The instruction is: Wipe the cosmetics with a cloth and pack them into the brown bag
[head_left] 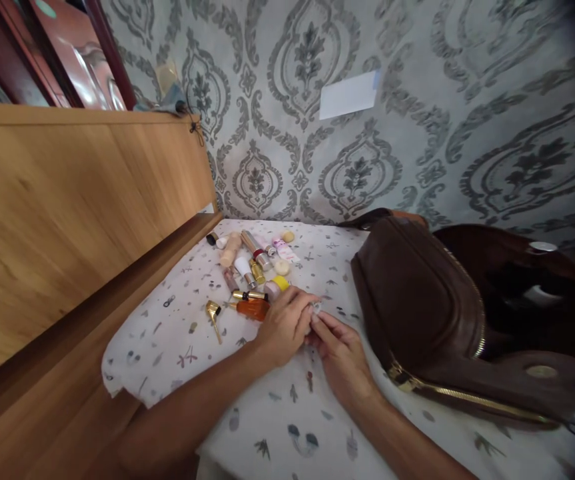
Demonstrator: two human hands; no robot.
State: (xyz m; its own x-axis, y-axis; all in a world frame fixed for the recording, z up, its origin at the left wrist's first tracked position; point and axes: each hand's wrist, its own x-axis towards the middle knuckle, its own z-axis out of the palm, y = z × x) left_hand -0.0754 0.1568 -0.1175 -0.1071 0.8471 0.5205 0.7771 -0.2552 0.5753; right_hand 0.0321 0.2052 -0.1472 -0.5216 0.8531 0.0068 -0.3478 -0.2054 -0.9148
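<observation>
My left hand (286, 325) and my right hand (341, 357) meet over the white patterned cloth, fingers closed together. Between their fingertips is a small whitish, see-through object (317, 307), mostly hidden by the fingers, so its kind is unclear. Just left of my left hand lies an amber-orange bottle (251, 309) with a thin tip. Beyond it are a black-and-gold tube (250, 295) and a yellow-lidded round container (280, 283). A gold piece with a thin stem (213, 315) rests farther left.
Several small cosmetics, including a beige bottle (230, 250) and a white tube (245, 272), lie grouped toward the wall. On the right, a large dark brown bag (417, 293) sits unzipped. A wooden panel (82, 187) borders the left side; patterned wallpaper (307, 153) stands behind.
</observation>
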